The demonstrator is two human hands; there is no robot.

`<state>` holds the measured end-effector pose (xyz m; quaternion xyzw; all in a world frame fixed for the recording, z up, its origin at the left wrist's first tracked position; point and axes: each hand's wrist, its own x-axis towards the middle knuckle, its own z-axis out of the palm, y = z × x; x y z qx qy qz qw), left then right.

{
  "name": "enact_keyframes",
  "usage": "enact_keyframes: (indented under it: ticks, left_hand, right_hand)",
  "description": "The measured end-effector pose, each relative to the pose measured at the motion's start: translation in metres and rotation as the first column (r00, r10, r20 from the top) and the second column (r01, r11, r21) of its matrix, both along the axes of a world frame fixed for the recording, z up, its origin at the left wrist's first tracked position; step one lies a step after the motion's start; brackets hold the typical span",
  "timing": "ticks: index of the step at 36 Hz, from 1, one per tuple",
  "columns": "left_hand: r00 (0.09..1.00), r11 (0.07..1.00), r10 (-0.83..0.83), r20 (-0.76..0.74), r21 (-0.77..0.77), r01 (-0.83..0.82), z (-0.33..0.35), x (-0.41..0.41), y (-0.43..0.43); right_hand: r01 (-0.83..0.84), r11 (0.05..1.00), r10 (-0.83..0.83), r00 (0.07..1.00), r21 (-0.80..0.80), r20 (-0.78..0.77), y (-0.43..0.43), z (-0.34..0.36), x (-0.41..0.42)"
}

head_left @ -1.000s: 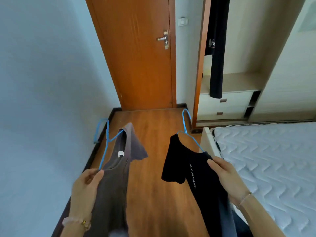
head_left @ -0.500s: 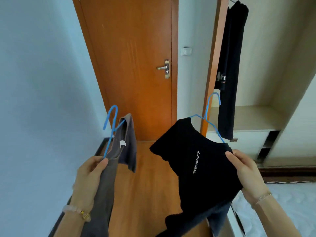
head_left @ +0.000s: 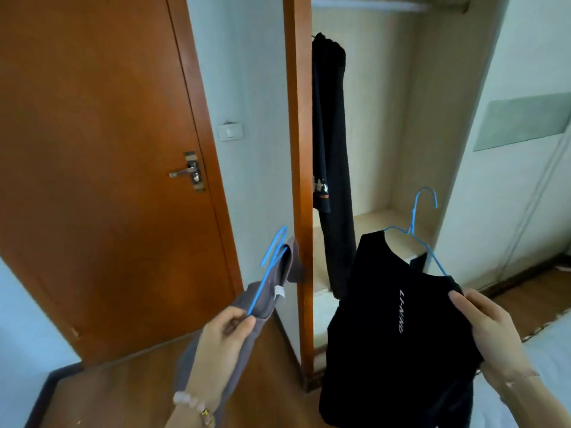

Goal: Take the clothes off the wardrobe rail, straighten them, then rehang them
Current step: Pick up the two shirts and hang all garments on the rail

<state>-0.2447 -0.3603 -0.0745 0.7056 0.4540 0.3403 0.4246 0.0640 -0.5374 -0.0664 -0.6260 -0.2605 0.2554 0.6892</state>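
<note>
My left hand pinches the shoulder of a grey shirt on a blue wire hanger. My right hand grips the shoulder of a black T-shirt with white lettering, on a second blue hanger whose hook points up in front of the open wardrobe. The wardrobe rail runs across the top of the view. One dark garment hangs below the rail at the wardrobe's left side.
A shut wooden door with a metal handle stands on the left. The wardrobe's brown side post rises between the two shirts. A shelf lies inside the wardrobe. A white mattress corner shows at bottom right.
The view has swung up and right from the floor and bed to the open wardrobe. Both hands have lifted their hangered shirts up toward it; the rail has come into view.
</note>
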Motion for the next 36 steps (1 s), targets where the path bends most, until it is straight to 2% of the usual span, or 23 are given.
enact_keyframes:
  ticks: [5, 10, 16, 23, 27, 30, 33, 36]
  left_hand:
    - [0.983, 0.984, -0.175, 0.053, -0.026, 0.176, 0.002, 0.077, 0.057]
    - [0.956, 0.955, -0.271, 0.109, -0.097, 0.282, 0.02, 0.161, 0.115]
    - [0.918, 0.907, -0.377, 0.126, -0.152, 0.393, 0.036, 0.251, 0.18]
    - [0.865, 0.815, -0.38, 0.327, -0.324, 0.481, 0.046, 0.351, 0.22]
    - [0.812, 0.743, -0.362, 0.458, -0.383, 0.548, 0.058, 0.412, 0.244]
    - [0.743, 0.662, -0.364, 0.562, -0.404, 0.631, 0.067, 0.452, 0.259]
    - [0.656, 0.609, -0.394, 0.643, -0.352, 0.711, 0.08, 0.486, 0.279]
    - [0.588, 0.567, -0.474, 0.655, -0.284, 0.773, 0.09, 0.52, 0.299]
  right_hand:
    - [0.1, 0.995, -0.1, 0.995, 0.01, 0.004, 0.04, -0.005, 0.051]
    - [0.229, 0.973, -0.229, 0.973, -0.009, -0.037, 0.073, 0.006, 0.111]
    - [0.41, 0.908, -0.406, 0.912, -0.082, 0.055, 0.111, 0.02, 0.162]
    - [0.477, 0.877, -0.455, 0.865, -0.064, 0.214, 0.145, 0.028, 0.198]
    - [0.499, 0.866, -0.482, 0.847, -0.023, 0.223, 0.17, 0.033, 0.238]
    - [0.5, 0.865, -0.462, 0.831, -0.05, 0.31, 0.187, 0.03, 0.273]
    - [0.469, 0.878, -0.414, 0.844, -0.095, 0.34, 0.21, 0.046, 0.293]
    - [0.475, 0.878, -0.421, 0.828, -0.064, 0.37, 0.238, 0.056, 0.319]
